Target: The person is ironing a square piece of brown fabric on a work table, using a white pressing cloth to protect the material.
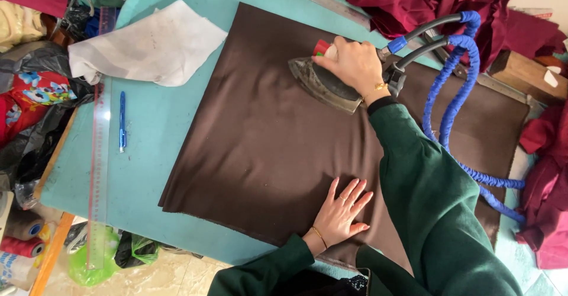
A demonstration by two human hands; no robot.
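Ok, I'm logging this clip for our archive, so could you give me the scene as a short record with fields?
Setting: turquoise padded table
Main item: brown fabric spread flat on it
Right hand: grips the handle of a steam iron resting on the fabric
Left hand: flat on the fabric, fingers spread, near its front edge
Iron hose: blue-wrapped hose trails to the right
Nearby: blue pen, clear ruler, white cloth

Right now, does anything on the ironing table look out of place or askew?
Nothing is damaged or spilled. Only the crumpled white cloth lies askew at the far corner, overlapping the clear ruler.
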